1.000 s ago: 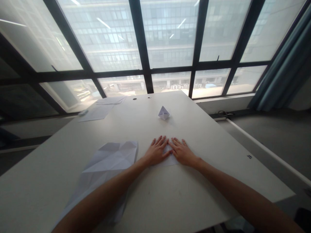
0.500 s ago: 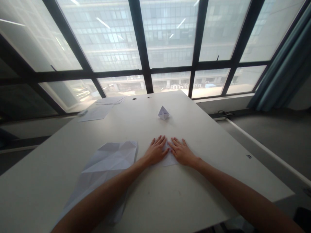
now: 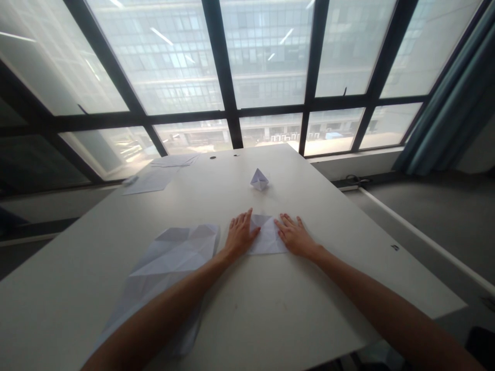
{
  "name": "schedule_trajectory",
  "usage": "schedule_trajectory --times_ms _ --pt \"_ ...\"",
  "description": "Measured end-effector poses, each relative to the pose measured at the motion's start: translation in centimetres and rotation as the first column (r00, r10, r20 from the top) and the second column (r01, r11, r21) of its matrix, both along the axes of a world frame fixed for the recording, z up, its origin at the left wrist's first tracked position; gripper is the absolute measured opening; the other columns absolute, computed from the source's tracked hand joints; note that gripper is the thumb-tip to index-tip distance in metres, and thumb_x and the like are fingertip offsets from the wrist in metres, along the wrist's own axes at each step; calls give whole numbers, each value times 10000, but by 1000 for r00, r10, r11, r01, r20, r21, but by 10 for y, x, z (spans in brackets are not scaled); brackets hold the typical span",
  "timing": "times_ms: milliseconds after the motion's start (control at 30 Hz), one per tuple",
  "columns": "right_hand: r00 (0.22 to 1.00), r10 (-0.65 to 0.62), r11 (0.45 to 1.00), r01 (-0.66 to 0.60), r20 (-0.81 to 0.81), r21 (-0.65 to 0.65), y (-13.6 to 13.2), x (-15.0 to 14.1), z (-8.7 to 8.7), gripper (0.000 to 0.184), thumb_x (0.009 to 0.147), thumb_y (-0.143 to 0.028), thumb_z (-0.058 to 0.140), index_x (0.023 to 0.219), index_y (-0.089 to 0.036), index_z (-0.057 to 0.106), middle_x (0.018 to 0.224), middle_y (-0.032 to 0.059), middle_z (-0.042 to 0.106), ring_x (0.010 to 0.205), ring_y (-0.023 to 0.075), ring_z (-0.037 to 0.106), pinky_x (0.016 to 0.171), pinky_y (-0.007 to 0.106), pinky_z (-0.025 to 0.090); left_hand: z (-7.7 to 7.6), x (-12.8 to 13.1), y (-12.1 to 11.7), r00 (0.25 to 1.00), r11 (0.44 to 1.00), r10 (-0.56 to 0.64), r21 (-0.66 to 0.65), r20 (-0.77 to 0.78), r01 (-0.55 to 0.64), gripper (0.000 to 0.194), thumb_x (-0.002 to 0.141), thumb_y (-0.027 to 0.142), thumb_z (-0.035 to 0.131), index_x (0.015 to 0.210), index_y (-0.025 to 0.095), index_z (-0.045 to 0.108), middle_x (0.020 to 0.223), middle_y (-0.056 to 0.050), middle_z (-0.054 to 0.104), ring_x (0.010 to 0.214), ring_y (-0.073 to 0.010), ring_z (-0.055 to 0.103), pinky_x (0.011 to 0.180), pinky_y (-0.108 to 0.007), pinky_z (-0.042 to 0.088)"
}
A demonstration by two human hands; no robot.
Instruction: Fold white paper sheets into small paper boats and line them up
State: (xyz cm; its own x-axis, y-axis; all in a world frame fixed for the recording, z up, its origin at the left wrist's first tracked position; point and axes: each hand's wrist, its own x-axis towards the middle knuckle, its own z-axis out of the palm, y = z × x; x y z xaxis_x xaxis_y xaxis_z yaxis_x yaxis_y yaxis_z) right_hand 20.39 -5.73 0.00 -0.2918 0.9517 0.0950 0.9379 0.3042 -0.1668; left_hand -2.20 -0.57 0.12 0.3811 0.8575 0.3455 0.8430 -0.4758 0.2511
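Observation:
Between my hands a small folded sheet of white paper [image 3: 267, 238] lies on the white table [image 3: 317, 216]. My left hand [image 3: 240, 234] rests on its left edge, fingers stretched out and thumb on the paper. On the right edge lies my right hand [image 3: 294, 236], flat with its fingers extended. A folded paper boat [image 3: 259, 180] stands upright just beyond the hands. To the left, under my left forearm, is a large creased sheet of white paper [image 3: 170, 252].
Several flat white sheets [image 3: 149, 181] lie at the table's far left. Dark-framed windows [image 3: 266, 56] rise behind the table, and a blue-grey curtain [image 3: 444, 103] hangs at the right. A small dark mark [image 3: 395, 248] is near the right table edge.
My hands have moved apart, left hand leftward and right hand slightly rightward. More of the paper between them now shows, with a broader outline. The paper boat stays in place.

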Motion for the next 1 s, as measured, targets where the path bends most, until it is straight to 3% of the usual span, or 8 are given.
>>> schedule_trajectory --times_ms 133,333,500,600,900,1000 --pt "1000 1 1000 -1 -11 2 -1 -2 0 516 1008 -300 248 1504 -177 315 1590 153 234 1477 263 158 1147 588 119 9 2 -4 990 996 -84 49 117 78 755 883 278 576 1530 236 191 1341 -113 501 1212 -277 508 1041 -431 410" --pt "1000 5 1000 -4 -24 8 -1 -2 2 511 1009 -302 255 1499 -177 322 1586 159 244 1474 268 166 1141 595 136 20 8 -12 938 957 -288 36 194 287 673 933 206 481 1538 256 190 1300 -75 555 1197 -207 539 1060 -357 436" --pt "1000 1 1000 -1 -16 20 0 -1 0 519 1009 -299 258 1512 -178 296 1583 160 252 1473 264 176 1144 590 136 24 12 -23 857 854 -509 -82 78 514 467 991 324 425 1450 239 422 1453 -53 489 1328 -196 469 1140 -355 376" --pt "1000 -4 1000 5 -13 21 0 -1 -1 524 1013 -323 240 1507 -164 309 1581 158 256 1472 269 178 1144 592 134 27 13 -27 789 782 -614 -132 2 609 453 995 345 428 1428 219 464 1506 -52 427 1407 -204 365 1186 -373 308" --pt "1000 -12 1000 12 -15 -3 -1 -1 1 535 1000 -310 262 1514 -167 298 1592 146 231 1476 260 160 1147 573 125 32 12 -28 754 751 -656 -135 -38 646 462 999 353 418 1447 240 442 1514 -48 412 1423 -207 335 1196 -395 293" --pt "999 -27 999 28 -47 22 -1 -2 6 512 984 -302 331 1472 -158 386 1574 148 282 1463 261 194 1154 528 143 31 12 -28 755 757 -652 -97 -62 646 428 996 335 424 1409 245 491 1489 -59 450 1415 -217 350 1194 -405 285"
